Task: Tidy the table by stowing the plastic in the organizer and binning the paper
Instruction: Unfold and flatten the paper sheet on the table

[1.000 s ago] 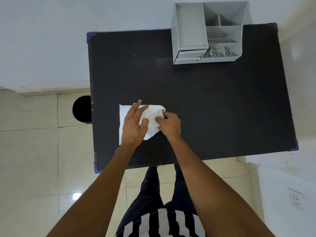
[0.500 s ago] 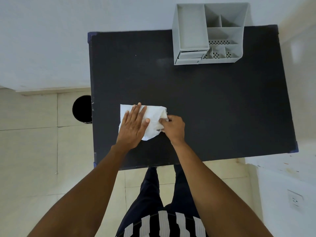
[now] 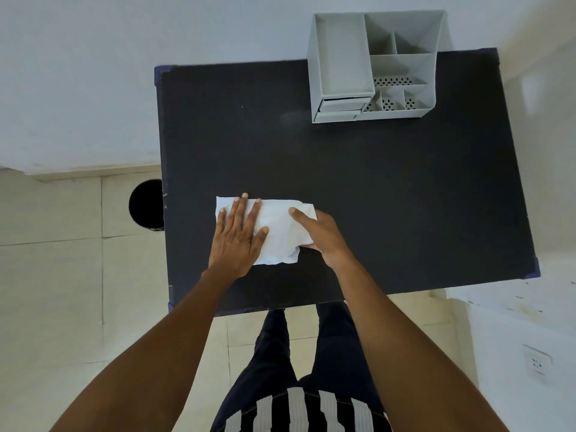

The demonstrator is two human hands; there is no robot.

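A crumpled white paper (image 3: 280, 232) lies on the black table (image 3: 374, 188) near its front left. My left hand (image 3: 238, 238) rests flat on the paper's left half, fingers spread. My right hand (image 3: 321, 235) lies over the paper's right edge, thumb under it and fingers on top, pinching that side. A grey plastic organizer (image 3: 371, 67) with several compartments and two small drawers stands at the table's far edge. No separate piece of plastic is visible.
A round black bin (image 3: 145, 204) stands on the tiled floor just left of the table, partly hidden by the table edge. White walls run behind and to the right. My legs are below the table's front edge.
My left hand has flattened down onto the paper. My right hand has shifted from pinching the paper's right tip to lying over its right side. The paper looks more spread out.
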